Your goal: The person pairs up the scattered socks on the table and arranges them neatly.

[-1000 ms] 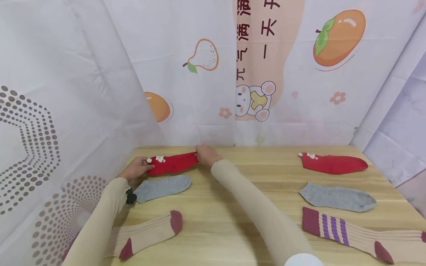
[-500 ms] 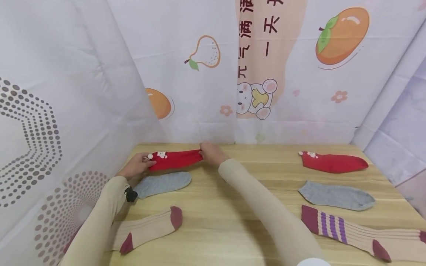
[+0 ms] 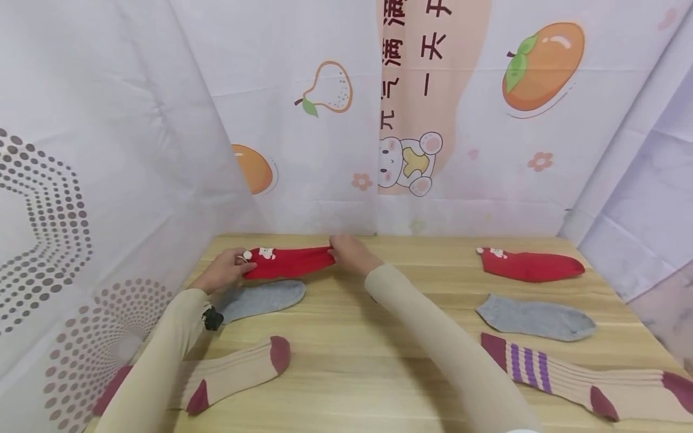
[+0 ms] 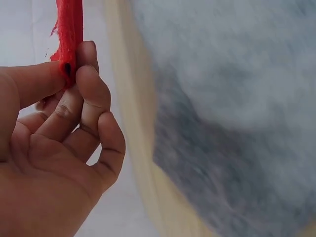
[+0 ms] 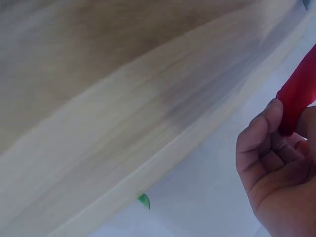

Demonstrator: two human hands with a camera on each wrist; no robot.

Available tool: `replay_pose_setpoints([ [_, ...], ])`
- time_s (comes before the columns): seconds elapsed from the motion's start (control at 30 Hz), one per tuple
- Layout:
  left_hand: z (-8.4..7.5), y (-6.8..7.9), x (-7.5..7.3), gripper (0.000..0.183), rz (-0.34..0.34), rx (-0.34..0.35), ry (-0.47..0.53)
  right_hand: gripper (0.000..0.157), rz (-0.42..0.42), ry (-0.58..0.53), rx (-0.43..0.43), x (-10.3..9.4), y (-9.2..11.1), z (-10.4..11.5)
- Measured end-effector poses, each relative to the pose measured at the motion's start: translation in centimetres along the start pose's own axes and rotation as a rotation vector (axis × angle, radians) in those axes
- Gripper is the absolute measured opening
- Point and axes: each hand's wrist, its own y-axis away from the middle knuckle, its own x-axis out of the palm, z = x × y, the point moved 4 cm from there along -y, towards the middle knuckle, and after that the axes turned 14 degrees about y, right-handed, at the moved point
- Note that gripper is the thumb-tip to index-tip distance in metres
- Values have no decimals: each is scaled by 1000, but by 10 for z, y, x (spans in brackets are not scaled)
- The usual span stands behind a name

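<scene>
Stretched between both hands at the table's back left is a red sock (image 3: 295, 263) with a white figure and a white pompom near its cuff. My left hand (image 3: 224, 269) pinches the cuff end; in the left wrist view the thumb and fingertips (image 4: 93, 84) press on the red edge. At the other end my right hand (image 3: 352, 254) pinches the toe, which the right wrist view shows between thumb and fingers (image 5: 273, 114). Just in front of the held sock lies a grey sock (image 3: 265, 299), its cuff end partly behind the left hand and wrist.
A cream sock with maroon toe and heel (image 3: 238, 373) lies front left, partly under the left sleeve. On the right are another red sock (image 3: 533, 266), a grey sock (image 3: 536, 317) and a striped cream sock (image 3: 574, 379). A printed curtain (image 3: 303, 168) hangs behind the wooden table (image 3: 346, 385).
The right hand has moved slightly right with the toe end, pulling the red sock straighter. The left hand keeps its pinch on the cuff. The head view has shifted a little.
</scene>
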Motion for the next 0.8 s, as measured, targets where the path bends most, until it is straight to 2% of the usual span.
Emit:
replay_pose_setpoints([
  [0.1,-8,0,3,25,-14,6,-47,10,-8,25,-13,-3,7,-2],
  [0.27,-18,3,10,21,-7,1,-102,11,23,64,-45,-6,22,-1],
  [0.5,-36,7,21,22,-8,60,-138,11,22,48,-9,-9,38,-12],
  [0.67,-53,9,28,26,-8,105,-141,12,6,27,16,-12,49,-26],
  [0.8,-60,15,31,24,4,131,-101,12,-38,22,2,-16,58,-30],
])
